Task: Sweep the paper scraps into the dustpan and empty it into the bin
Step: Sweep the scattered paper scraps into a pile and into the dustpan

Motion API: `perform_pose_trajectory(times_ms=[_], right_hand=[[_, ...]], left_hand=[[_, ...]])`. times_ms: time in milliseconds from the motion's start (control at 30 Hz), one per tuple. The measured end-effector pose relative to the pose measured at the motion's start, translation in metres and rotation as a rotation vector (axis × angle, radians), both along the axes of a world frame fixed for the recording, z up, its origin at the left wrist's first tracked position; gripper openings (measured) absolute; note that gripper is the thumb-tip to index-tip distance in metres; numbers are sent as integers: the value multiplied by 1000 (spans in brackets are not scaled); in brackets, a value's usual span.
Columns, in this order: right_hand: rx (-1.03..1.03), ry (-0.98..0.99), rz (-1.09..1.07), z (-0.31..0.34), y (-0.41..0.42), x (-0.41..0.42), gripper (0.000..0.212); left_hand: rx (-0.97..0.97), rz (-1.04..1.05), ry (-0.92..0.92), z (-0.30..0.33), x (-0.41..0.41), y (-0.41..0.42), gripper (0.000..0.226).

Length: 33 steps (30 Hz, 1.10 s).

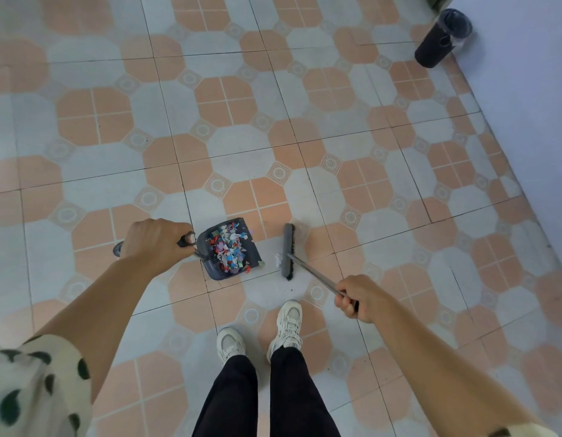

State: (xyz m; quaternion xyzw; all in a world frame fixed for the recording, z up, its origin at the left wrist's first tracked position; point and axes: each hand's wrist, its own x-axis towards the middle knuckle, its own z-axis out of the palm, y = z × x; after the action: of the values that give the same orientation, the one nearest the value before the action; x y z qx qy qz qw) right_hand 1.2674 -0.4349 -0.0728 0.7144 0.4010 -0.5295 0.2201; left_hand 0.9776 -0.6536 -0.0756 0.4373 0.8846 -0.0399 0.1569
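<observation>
Sweeping looked nearly done: the dustpan point(231, 249) sat on the floor point(273, 121) full of paper scraps point(231, 247), left hand point(153, 244) gripping its handle. Right hand point(361, 298) was closed on the broom point(288, 251), with a last white bit point(277, 257) just beside the bristles. Next probably one more flick, then a carry to the bin point(442, 37), well apart by the wall point(525, 89); open floor between.

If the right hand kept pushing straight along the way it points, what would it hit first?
The right hand points down the broom handle toward the broom head, so that comes first. Beyond it lie a white scrap and the dustpan, though depth is hard to judge.
</observation>
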Motion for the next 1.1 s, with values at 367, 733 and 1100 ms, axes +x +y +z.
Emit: perform_pose_trajectory(times_ms=[367, 733, 1100], right_hand=[[10, 175, 257, 31, 0, -41, 35], [184, 107, 370, 41, 41, -43, 36], [124, -9, 611, -16, 5, -91, 18]], left_hand=[[1, -4, 7, 0, -2, -3, 13], [27, 53, 3, 4, -11, -27, 18], [-18, 80, -1, 5, -16, -40, 22]])
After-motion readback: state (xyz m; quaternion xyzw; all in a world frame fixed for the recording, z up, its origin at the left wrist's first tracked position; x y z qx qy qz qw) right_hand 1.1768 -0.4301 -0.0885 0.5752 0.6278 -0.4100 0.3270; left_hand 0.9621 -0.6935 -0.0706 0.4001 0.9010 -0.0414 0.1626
